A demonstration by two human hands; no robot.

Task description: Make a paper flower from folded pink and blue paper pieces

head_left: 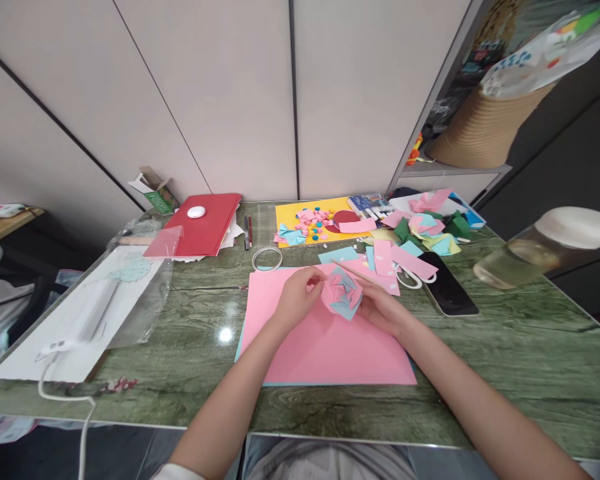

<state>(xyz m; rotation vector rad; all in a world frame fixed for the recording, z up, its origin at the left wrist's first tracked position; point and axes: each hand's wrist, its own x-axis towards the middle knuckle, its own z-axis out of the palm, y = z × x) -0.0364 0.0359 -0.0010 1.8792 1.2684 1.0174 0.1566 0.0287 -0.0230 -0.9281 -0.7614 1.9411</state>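
Note:
A folded paper flower (344, 293) in pink and light blue is held above a large pink sheet of paper (330, 353). My right hand (380, 308) grips the flower from its right side, with some fingers hidden behind it. On the flower's left, my left hand (300, 292) pinches with thumb and forefinger at a pink edge; the exact contact is too small to make out. Blue paper shows under the pink sheet's edges. Just beyond the flower lie pink paper strips (407, 261) and white-handled scissors (411, 277).
A black phone (449, 285) and a lidded drink bottle (525, 257) stand at the right. Several folded paper pieces (427, 223) lie at the back right. Yellow paper (286, 217) bears small pompoms. Further left are a tape roll (267, 259), red folder (207, 230) and white power strip (97, 313).

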